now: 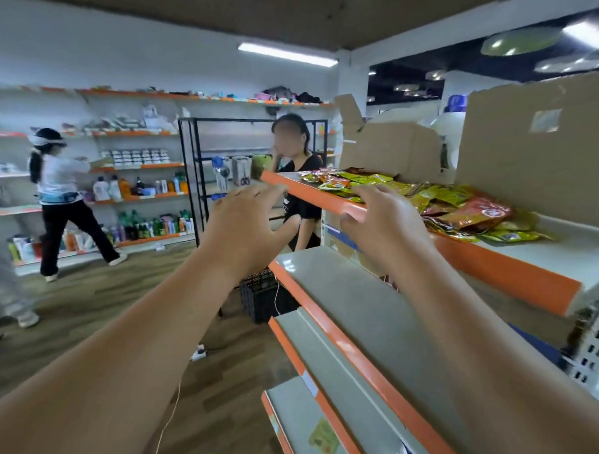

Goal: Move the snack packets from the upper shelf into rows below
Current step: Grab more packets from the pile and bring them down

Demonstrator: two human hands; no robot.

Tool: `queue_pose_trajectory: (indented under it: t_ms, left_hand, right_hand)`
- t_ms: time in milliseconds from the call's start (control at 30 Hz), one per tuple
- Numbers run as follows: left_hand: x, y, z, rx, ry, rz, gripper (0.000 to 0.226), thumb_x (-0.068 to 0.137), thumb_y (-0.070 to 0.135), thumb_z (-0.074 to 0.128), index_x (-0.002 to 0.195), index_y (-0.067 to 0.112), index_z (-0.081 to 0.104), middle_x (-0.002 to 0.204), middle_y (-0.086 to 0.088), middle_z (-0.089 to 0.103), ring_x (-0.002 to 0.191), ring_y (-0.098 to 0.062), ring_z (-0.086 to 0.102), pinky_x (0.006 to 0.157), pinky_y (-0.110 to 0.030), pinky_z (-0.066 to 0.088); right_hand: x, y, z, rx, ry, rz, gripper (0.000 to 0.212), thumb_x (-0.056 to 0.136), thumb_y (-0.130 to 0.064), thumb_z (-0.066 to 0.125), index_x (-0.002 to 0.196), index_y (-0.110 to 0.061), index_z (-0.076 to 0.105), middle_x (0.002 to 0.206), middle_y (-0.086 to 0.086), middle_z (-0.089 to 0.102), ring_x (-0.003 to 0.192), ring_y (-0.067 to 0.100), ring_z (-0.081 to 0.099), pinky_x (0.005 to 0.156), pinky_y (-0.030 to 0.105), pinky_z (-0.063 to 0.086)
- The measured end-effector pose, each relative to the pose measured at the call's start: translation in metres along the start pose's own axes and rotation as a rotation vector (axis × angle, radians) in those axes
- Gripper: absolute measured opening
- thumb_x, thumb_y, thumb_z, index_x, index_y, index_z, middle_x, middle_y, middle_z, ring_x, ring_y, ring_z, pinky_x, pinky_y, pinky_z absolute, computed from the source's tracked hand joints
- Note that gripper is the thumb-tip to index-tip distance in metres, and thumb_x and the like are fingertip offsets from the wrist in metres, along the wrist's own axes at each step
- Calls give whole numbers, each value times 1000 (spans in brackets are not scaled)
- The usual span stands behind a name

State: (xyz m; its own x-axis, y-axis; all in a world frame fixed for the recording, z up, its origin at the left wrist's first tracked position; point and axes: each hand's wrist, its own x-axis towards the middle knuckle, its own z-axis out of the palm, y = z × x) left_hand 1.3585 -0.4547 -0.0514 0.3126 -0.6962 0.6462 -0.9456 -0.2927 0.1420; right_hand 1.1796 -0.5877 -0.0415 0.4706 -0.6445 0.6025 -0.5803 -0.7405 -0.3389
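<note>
While poised at the upper shelf (547, 252), holding nothing.
Left hand (247, 225): grip wide open, fingers spread, in the air off the shelf's near end.
Right hand (382, 217): grip open too, fingers loosely bent, over the orange front lip just short of the snack packets (460, 211). Cannot tell if touching the lip.

Packets: loose overlapping heap along the front of the upper shelf, yellow-green and red.
Handling, by the look of it:
- foil-type pouches, so light, soft, crinkly, probably slick
- likely to slide off each other if scooped as a stack
- contents possibly crushable, so no squeezing
- best to pinch at a sealed edge or clamp flat across the body, one or a few at a time, top of the heap first

Destination: grey lower shelves (362, 309) with orange lips, stepping down directly below. Short drop, easy reach.

Behind the heap: cardboard boxes (533, 157), flaps up, limiting reach from the back.

Room: shop floor (124, 318) in wood pattern, wall shelving (136, 168) with bottles (148, 228), black rack (194, 183), black crate (263, 296) by the shelf end, two other people (59, 201) nearby.
</note>
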Motion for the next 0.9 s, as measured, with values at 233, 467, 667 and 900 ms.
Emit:
queue_pose_trajectory:
  t_ms: [233,467,667,900]
  left_hand:
    - [109,-23,80,-102,-18,50,63,94,65,45,149,35,49,150,8,55,139,-19,48,112,-49,42]
    - [208,-43,134,-153,-25,125,63,91,65,41,139,28,59,131,1,67,119,-26,59,84,-35,40]
    - [261,-70,174,-227,-95,155,66,85,72,37,132,33,62,121,2,69,111,-25,61,84,-38,45]
    - [322,-91,226,-373,-215,263,51,86,63,48,127,38,65,121,6,69,109,-20,61,87,-40,49]
  right_hand:
    - [101,11,45,-24,-35,40,49,87,-42,61,130,-19,61,127,8,60,111,32,58,87,39,50]
    - [202,14,85,-63,-101,116,16,81,-30,60,94,-21,59,97,1,59,88,29,56,63,31,38]
    - [260,21,103,-180,-228,151,30,88,-31,56,114,-18,65,107,3,64,93,27,58,73,33,49]
    - [310,33,128,-486,-470,287,32,96,-41,56,76,-17,52,80,3,56,65,15,50,53,29,33]
